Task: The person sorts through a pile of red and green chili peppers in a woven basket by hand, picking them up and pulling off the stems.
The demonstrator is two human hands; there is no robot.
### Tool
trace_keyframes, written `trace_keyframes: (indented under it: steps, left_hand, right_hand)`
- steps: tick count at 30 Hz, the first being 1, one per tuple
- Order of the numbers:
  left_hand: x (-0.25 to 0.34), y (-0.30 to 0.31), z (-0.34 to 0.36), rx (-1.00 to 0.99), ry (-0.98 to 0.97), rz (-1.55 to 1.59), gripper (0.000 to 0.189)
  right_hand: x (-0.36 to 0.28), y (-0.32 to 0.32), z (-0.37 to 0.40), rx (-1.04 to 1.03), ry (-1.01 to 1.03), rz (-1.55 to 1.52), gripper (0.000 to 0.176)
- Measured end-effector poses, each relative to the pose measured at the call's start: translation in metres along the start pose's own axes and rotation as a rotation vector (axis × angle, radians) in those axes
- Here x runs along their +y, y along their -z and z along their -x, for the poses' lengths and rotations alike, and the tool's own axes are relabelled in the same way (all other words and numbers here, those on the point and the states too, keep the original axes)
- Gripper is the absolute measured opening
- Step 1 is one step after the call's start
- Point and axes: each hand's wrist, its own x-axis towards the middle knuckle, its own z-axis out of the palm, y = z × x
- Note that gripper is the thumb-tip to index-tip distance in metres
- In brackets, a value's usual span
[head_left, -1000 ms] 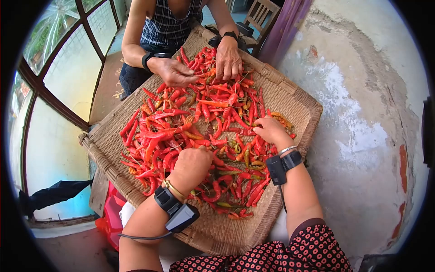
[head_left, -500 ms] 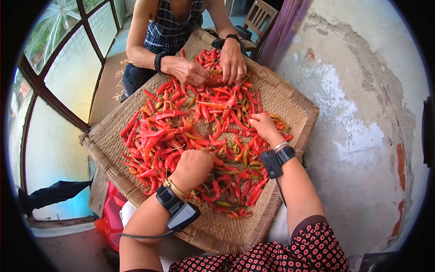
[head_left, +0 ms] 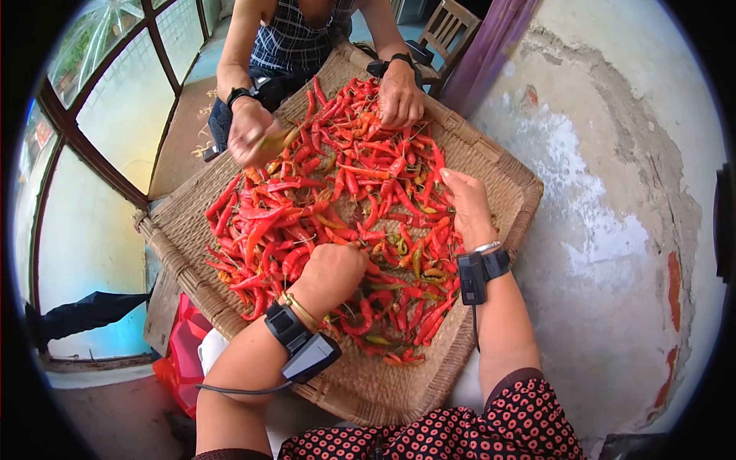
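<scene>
Red chili peppers (head_left: 268, 218), with a few green and yellowish ones, lie heaped in a square woven tray (head_left: 172, 234). My left hand (head_left: 333, 274) rests on the middle of the pile, its fingers curled down and largely hidden among the peppers. My right hand (head_left: 469, 203) is at the right edge of the pile, with the thumb side up and the other fingers mostly out of sight behind the palm; whether it holds a pepper does not show.
Across the tray, another person's hand (head_left: 254, 136) is blurred near a yellowish pepper, and their other hand (head_left: 400, 96) touches the pile. A wooden chair (head_left: 448, 34) stands behind. A cracked wall (head_left: 598, 230) is at right, windows at left, a red bag (head_left: 184, 360) below.
My right hand has risen slightly and turned, while my left hand stays nearly in place. The other person's hand on the left side has moved left, off the pile, with a yellowish pepper.
</scene>
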Motion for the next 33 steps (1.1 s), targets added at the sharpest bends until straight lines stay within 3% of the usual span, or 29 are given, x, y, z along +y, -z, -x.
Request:
trace_keyframes:
  steps: [1, 3, 4, 8, 10, 15, 17, 20, 25, 27, 31, 33]
  left_hand:
    - [0.000, 0.000, 0.000, -0.001, 0.000, 0.001, 0.018]
    - [0.000, 0.002, 0.001, 0.020, -0.011, 0.018, 0.018]
    - [-0.001, 0.003, 0.001, 0.020, -0.012, 0.019, 0.018]
    - [-0.001, 0.000, 0.000, -0.011, 0.000, 0.021, 0.018]
    - [-0.001, -0.001, 0.001, -0.032, 0.006, 0.011, 0.018]
    - [0.002, 0.002, 0.003, 0.018, -0.011, -0.019, 0.012]
    - [0.002, 0.001, 0.004, -0.016, -0.009, -0.041, 0.010]
    - [0.001, 0.001, 0.005, -0.043, -0.023, -0.063, 0.008]
    - [0.001, 0.005, 0.005, -0.015, -0.028, -0.046, 0.008]
    - [0.001, 0.013, 0.004, 0.086, -0.023, 0.050, 0.009]
    - [0.001, 0.029, -0.002, 0.189, 0.040, 0.257, 0.010]
    - [0.000, 0.034, -0.002, 0.428, 0.048, 0.642, 0.011]
  right_hand:
    - [-0.005, -0.006, 0.005, 0.000, -0.002, 0.001, 0.029]
    - [-0.012, -0.015, 0.011, -0.288, 0.223, -0.039, 0.033]
    - [-0.015, -0.020, 0.013, -0.321, 0.253, -0.046, 0.036]
    - [0.014, -0.002, -0.022, -0.318, 0.107, 0.233, 0.038]
    - [0.029, 0.009, -0.030, -0.260, 0.278, 1.233, 0.043]
    - [0.064, 0.025, -0.047, -0.245, 0.224, 0.962, 0.036]
    - [0.058, 0.024, -0.045, -0.212, 0.016, 0.809, 0.033]
    - [0.056, 0.033, -0.043, -0.048, 0.067, 0.548, 0.027]
    - [0.007, 0.022, -0.006, -0.075, 0.167, 0.443, 0.016]
    - [-0.012, 0.017, 0.006, -0.224, 0.243, 0.779, 0.015]
    - [-0.042, -0.009, 0.033, -0.301, 0.215, 0.748, 0.015]
    - [-0.048, -0.022, 0.037, -0.476, 0.129, 0.505, 0.020]
